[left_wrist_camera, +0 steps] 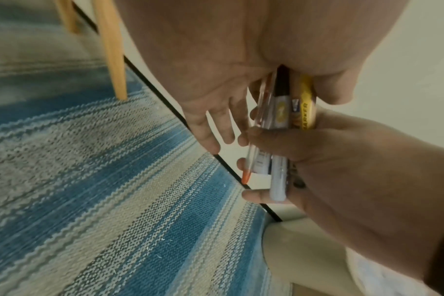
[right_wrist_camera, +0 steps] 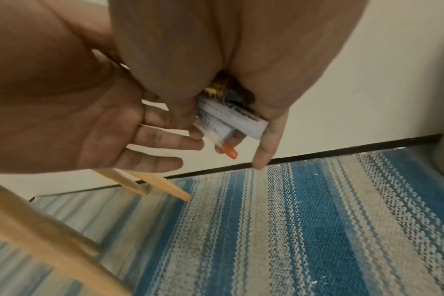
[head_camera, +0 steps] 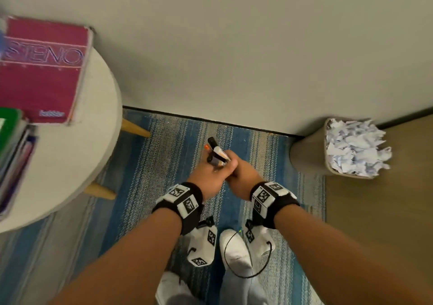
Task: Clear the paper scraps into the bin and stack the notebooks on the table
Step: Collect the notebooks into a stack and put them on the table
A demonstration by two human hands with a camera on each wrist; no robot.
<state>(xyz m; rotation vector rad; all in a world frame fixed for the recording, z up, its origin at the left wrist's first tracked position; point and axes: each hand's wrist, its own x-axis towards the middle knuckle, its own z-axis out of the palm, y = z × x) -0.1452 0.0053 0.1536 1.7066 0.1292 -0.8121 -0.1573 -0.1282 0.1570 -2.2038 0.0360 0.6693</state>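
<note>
Both your hands are bunched together over the striped rug (head_camera: 164, 154), sharing one bundle of pens and markers (head_camera: 216, 152). Your right hand (head_camera: 242, 178) has its fingers wrapped around the bundle, so that one's clearly gripping. Your left hand (head_camera: 207, 179) is pressed up against it: from the left wrist view the thumb side pinches the tops of the markers (left_wrist_camera: 283, 104), while the other fingers (left_wrist_camera: 210, 138) stick out fairly straight and loose next to the bundle. You can make out a yellow marker (left_wrist_camera: 307, 106), a white one, and a clear pen with an orange tip (left_wrist_camera: 245, 178) poking out the bottom. As for the task stuff, the bin (head_camera: 311, 157) sits to the right of your hands, against the wall, stuffed to the top with crumpled paper scraps (head_camera: 356, 147). The round white table (head_camera: 77, 159) is off to the left of your hands, with a red steno notebook (head_camera: 44, 70) lying flat on it, and nearer you on the table a pile of more notebooks (head_camera: 11, 150) with a green one on top, cut off by the frame edge. The table's wooden legs (head_camera: 136, 128) angle out onto the rug between the table and your hands. Your white shoes (head_camera: 236, 253) are right below your wrists.
</note>
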